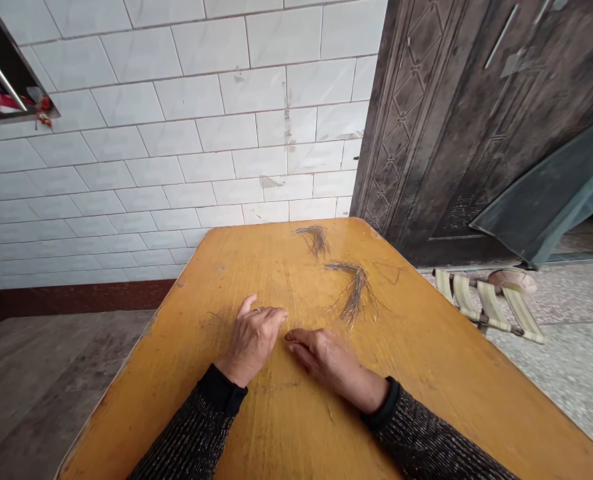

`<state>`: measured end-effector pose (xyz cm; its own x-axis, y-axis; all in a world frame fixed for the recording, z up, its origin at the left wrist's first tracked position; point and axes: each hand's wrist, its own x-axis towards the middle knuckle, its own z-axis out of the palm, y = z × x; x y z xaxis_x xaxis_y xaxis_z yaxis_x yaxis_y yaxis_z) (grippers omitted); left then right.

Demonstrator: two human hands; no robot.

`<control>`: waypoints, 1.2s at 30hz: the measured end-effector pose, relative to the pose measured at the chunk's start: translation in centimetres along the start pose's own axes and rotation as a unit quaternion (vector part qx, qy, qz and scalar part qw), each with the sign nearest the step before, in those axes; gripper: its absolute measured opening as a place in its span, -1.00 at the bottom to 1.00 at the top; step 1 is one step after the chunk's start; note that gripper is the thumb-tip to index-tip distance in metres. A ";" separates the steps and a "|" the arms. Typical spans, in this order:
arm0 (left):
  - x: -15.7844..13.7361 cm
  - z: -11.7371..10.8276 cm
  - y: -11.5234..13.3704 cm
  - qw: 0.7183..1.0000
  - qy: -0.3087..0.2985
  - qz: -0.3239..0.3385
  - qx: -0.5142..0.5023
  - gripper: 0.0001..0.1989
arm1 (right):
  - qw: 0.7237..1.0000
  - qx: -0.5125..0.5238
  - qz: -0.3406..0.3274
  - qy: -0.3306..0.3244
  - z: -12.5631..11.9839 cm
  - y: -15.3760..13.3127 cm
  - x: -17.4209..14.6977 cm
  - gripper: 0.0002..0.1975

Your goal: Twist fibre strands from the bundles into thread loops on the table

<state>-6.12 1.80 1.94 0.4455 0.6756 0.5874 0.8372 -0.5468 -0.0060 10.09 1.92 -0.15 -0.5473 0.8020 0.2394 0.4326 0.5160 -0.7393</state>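
Observation:
Between my two hands runs a short thin wire (287, 324). My left hand (255, 335) pinches its upper end with thumb and forefinger, a ring on one finger and another finger raised. Just below and to the right, my right hand (329, 359) pinches the lower end. Beyond my right hand lies a bent bundle of thin wires (356, 293), its strands fanned out toward me. A second, smaller wire bundle (316, 239) rests farther back. Some loose wire (211, 319) lies left of my left hand, and more loose strands (390, 269) are right of the bundles.
I am at a yellow wooden table (201, 400) that reaches a white tiled wall (186, 140). A dark carved door (441, 147) with a grey curtain (551, 193) stands at the right. A strapped folding stool (491, 303) is on the floor beside the table.

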 end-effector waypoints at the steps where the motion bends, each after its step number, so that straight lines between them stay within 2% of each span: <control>1: 0.0 -0.1 0.0 1.000 -0.002 -0.004 -0.003 -0.82 | 1.000 0.018 0.005 -0.002 -0.2 -0.1 0.1 -0.77; 5: 0.1 -0.1 0.1 0.999 0.010 -0.027 -0.024 -0.83 | 0.982 0.177 0.071 0.012 -0.3 -0.1 0.5 -0.73; 7: 0.1 0.1 0.1 0.999 0.017 -0.036 -0.036 -0.83 | 0.971 0.220 0.088 0.019 -0.1 -0.1 0.6 -0.75; 12: 0.1 0.3 0.3 0.997 0.016 -0.046 -0.052 -0.83 | 0.982 0.181 0.048 0.024 0.3 -0.6 0.3 -0.77; 19: 0.0 0.0 0.8 0.999 -0.004 -0.024 -0.043 -0.80 | 0.982 0.162 0.092 0.032 1.0 -1.5 0.3 -0.90; 25: 0.0 -0.1 0.4 0.999 -0.023 -0.018 -0.030 -0.80 | 0.966 0.224 0.127 0.017 1.9 -0.7 0.5 -0.88; 28: 0.2 -0.4 -0.2 0.998 -0.011 -0.052 -0.028 -0.83 | 0.964 0.238 0.117 0.001 2.0 -0.6 0.4 -0.84; 33: 0.2 -0.6 -0.7 0.997 -0.008 -0.075 -0.027 -0.82 | 0.993 0.117 0.025 0.016 1.6 -0.8 0.1 -0.82; 36: 0.2 -0.5 -0.8 0.996 -0.018 -0.081 -0.037 -0.82 | 0.996 0.085 -0.002 0.038 1.5 -0.7 0.1 -0.83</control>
<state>-6.87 2.12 2.47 0.3192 0.7742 0.5466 0.8740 -0.4634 0.1459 8.69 1.19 -0.56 -0.4900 0.8237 0.2852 0.2989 0.4661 -0.8327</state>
